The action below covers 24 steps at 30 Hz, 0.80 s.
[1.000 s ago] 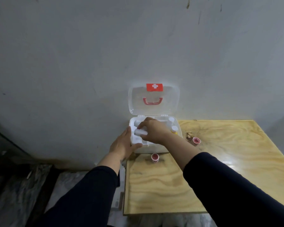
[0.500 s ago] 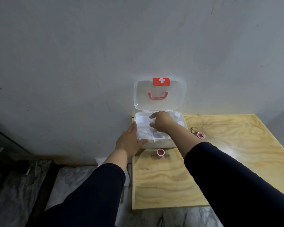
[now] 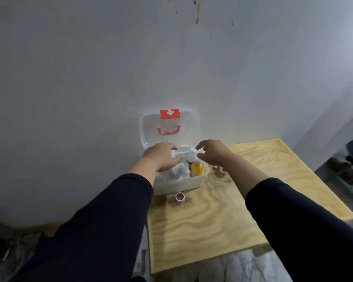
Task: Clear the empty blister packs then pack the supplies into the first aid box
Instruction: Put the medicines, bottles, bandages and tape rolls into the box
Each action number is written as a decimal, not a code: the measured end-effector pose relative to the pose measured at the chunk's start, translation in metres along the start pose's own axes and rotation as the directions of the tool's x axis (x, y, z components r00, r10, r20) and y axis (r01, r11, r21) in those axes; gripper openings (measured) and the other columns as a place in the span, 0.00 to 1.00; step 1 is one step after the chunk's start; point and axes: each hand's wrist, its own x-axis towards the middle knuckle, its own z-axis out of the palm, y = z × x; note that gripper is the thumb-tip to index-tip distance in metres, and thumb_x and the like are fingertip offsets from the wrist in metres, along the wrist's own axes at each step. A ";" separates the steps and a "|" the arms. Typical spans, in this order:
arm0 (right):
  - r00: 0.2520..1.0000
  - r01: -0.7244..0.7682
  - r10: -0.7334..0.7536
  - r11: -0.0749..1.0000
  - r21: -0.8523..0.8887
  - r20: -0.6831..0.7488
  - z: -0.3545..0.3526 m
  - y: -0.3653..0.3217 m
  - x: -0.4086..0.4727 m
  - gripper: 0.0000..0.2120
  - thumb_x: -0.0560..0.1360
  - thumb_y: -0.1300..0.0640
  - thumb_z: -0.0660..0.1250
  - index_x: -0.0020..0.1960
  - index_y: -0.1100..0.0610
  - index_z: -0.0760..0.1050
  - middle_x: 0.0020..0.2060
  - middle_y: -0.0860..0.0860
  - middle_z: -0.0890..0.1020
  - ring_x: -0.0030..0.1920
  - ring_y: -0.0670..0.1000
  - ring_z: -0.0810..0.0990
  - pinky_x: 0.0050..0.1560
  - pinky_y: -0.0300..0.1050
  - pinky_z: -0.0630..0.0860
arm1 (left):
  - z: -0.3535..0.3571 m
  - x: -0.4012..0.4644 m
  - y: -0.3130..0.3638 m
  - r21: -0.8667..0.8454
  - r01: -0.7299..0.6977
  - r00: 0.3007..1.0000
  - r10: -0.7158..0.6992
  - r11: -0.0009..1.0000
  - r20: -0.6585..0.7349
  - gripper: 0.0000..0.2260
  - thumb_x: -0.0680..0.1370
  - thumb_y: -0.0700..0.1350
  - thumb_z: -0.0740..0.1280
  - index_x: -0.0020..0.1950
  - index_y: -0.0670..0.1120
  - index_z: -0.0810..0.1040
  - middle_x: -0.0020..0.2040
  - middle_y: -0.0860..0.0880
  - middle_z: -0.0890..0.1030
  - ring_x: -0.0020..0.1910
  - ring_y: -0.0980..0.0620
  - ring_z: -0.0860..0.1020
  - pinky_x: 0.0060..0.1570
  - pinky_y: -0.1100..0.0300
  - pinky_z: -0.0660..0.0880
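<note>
The white first aid box (image 3: 192, 183) stands at the table's back left corner, its clear lid (image 3: 189, 129) open against the wall. My left hand (image 3: 161, 157) and my right hand (image 3: 212, 153) are both over the box. Between them they hold a thin white piece (image 3: 180, 153), seemingly the box's inner tray, seen edge-on just above the rim. Below it, inside the box, a yellow bottle (image 3: 197, 169) with a white cap stands beside white cotton-like supplies (image 3: 179, 171). No blister pack is in sight.
Two small red-topped pots sit on the wooden table (image 3: 222, 220): one (image 3: 179, 197) just in front of the box, one (image 3: 223, 170) to its right, under my right wrist. The wall runs right behind the box. Dark clutter lies on the floor at far right.
My left hand has moved from the box's left side to over the box. The white tray that lay in the box now sits higher between both hands, uncovering the yellow bottle and cotton. The camera has shifted.
</note>
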 end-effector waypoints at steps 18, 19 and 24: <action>0.982 -0.077 0.085 0.995 -0.056 0.170 -0.001 0.136 0.020 0.19 0.74 0.51 0.67 0.64 0.53 0.74 0.62 0.55 0.78 0.62 0.55 0.76 0.60 0.46 0.73 | 0.053 0.069 0.128 0.038 -0.012 0.993 0.007 0.999 0.118 0.22 0.77 0.57 0.62 0.69 0.51 0.72 0.72 0.50 0.72 0.70 0.48 0.70 0.67 0.50 0.70; 0.981 -0.057 0.064 0.997 -0.047 0.183 0.004 0.141 0.025 0.19 0.74 0.50 0.67 0.64 0.54 0.74 0.62 0.55 0.78 0.62 0.55 0.76 0.59 0.46 0.73 | 0.056 0.074 0.130 0.041 0.001 0.993 -0.006 0.999 0.120 0.23 0.76 0.57 0.62 0.69 0.51 0.72 0.72 0.51 0.72 0.70 0.48 0.70 0.67 0.51 0.69; 0.970 0.059 -0.053 0.998 -0.018 0.235 0.029 0.156 0.045 0.19 0.77 0.54 0.62 0.67 0.53 0.71 0.62 0.58 0.76 0.61 0.57 0.76 0.58 0.46 0.73 | 0.071 0.086 0.131 0.053 0.076 0.990 -0.081 0.996 0.119 0.23 0.77 0.60 0.61 0.68 0.51 0.73 0.71 0.50 0.72 0.68 0.47 0.71 0.65 0.51 0.70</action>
